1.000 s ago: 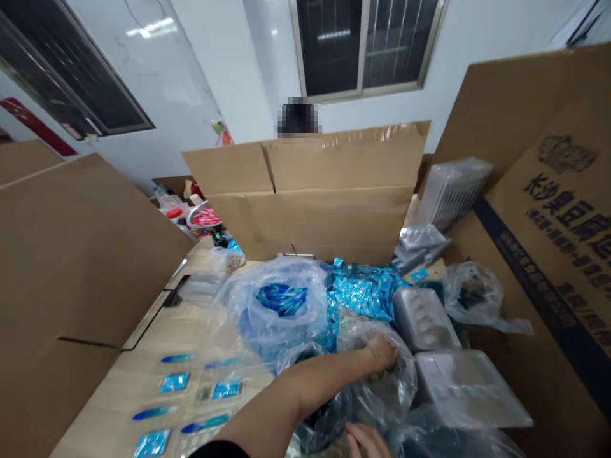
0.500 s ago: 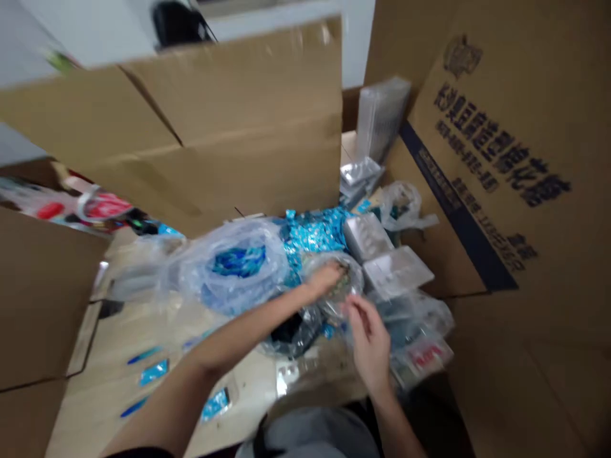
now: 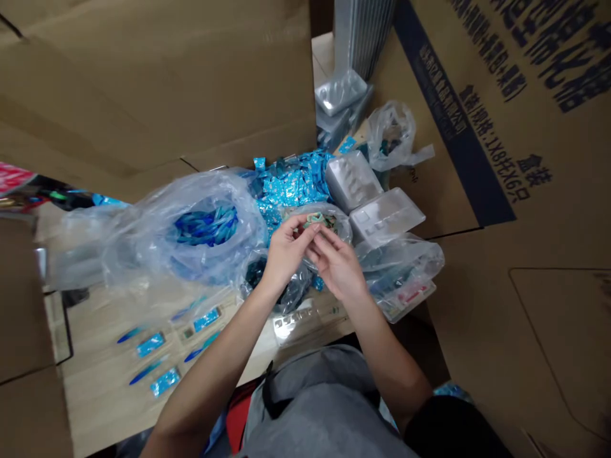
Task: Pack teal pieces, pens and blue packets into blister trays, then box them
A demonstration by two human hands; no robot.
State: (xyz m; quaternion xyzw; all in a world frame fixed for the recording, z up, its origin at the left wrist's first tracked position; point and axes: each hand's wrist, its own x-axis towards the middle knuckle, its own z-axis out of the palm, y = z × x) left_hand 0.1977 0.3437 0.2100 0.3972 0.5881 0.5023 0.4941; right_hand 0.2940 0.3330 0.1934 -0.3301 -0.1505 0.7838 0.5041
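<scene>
My left hand (image 3: 285,249) and my right hand (image 3: 337,263) meet above the table, fingertips pinched together on a few small greenish packets (image 3: 317,221). They hover over a clear plastic bag (image 3: 334,219) of such packets. Left of them a big clear bag (image 3: 191,229) holds blue sticks. Behind lies a heap of blue foil sachets (image 3: 291,184). Clear plastic trays (image 3: 386,215) sit just right of my hands.
Tall cardboard boxes wall in the table: one behind (image 3: 157,83), a printed one on the right (image 3: 501,121). Filled clear trays with blue sachets (image 3: 162,356) lie on the wooden table (image 3: 95,394) at the front left. More bagged goods (image 3: 405,280) rest at the right.
My left hand has pulled out of the bag with packets and my right hand has risen to meet it. The camera has tilted down.
</scene>
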